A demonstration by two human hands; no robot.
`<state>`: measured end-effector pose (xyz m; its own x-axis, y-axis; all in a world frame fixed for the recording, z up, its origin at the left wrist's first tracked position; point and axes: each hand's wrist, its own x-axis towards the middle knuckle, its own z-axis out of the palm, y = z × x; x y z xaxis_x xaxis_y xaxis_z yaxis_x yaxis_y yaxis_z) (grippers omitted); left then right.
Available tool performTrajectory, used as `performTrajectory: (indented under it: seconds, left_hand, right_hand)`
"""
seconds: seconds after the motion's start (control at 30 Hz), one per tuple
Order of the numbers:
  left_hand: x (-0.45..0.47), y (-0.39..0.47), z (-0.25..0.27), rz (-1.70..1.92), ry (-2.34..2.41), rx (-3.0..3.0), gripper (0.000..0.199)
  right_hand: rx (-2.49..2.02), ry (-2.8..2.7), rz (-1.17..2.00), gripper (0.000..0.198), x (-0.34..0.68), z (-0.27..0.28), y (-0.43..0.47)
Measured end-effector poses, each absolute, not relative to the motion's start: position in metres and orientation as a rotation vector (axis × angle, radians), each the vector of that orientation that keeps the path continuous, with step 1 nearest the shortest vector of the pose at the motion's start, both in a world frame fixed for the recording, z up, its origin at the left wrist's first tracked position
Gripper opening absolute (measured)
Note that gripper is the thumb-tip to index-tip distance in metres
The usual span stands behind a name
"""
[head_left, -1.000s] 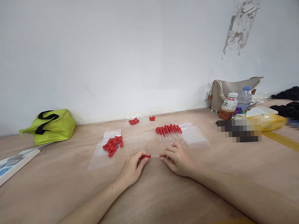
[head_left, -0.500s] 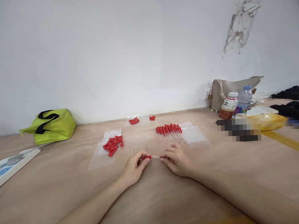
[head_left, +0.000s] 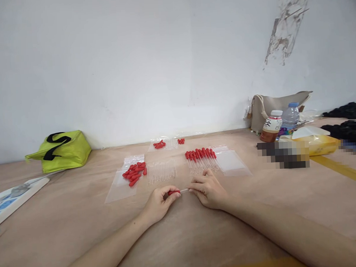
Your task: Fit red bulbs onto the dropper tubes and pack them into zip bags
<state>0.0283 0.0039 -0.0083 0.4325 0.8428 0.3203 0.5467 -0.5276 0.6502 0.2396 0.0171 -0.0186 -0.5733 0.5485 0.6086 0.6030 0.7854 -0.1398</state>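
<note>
Between thumb and fingers, my left hand (head_left: 159, 202) is closed on a red rubber dropper bulb (head_left: 174, 192). My right hand (head_left: 207, 190) pinches a thin clear dropper tube (head_left: 184, 190), whose near end meets the bulb's mouth; how deep it sits inside I cannot tell. Beyond my left hand, loose red bulbs (head_left: 134, 172) lie heaped on a clear plastic bag (head_left: 118, 191). A row of bare clear tubes (head_left: 162, 170) lies beside them. Past my right hand, several droppers with red bulbs fitted (head_left: 201, 156) rest side by side on another clear bag (head_left: 234, 162).
Further back lies a bag with more red bulbs (head_left: 159, 144) and tubes. A yellow-green pouch (head_left: 65, 151) and a power strip (head_left: 21, 197) are at left. At right stand a brown-drink bottle (head_left: 271, 126), a water bottle (head_left: 290, 114), a beige bag (head_left: 256, 114) and a yellow tissue pack (head_left: 317, 143).
Both hands, with the bulb and tube, have shifted slightly: the bulb is a little nearer to me, and my right hand has edged left. Less tube shows between the hands.
</note>
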Motion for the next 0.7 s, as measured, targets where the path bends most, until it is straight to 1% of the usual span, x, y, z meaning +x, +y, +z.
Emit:
performTrajectory:
  seconds: [0.23,0.53,0.7]
  left_hand:
    - [0.03,0.0,-0.006,0.83,1.195,2.429,0.021]
    - [0.029,0.004,-0.003,0.854,1.068,2.611,0.016]
    - [0.022,0.01,-0.001,0.916,0.997,2.666,0.017]
  right_hand:
    - [-0.846,-2.339,-0.219,0.021,0.233,-0.019,0.012]
    - [-0.886,-2.405,-0.158,0.023,0.229,-0.018,0.012]
    - [-0.932,-2.462,-0.318,0.021,0.227,-0.005,0.005]
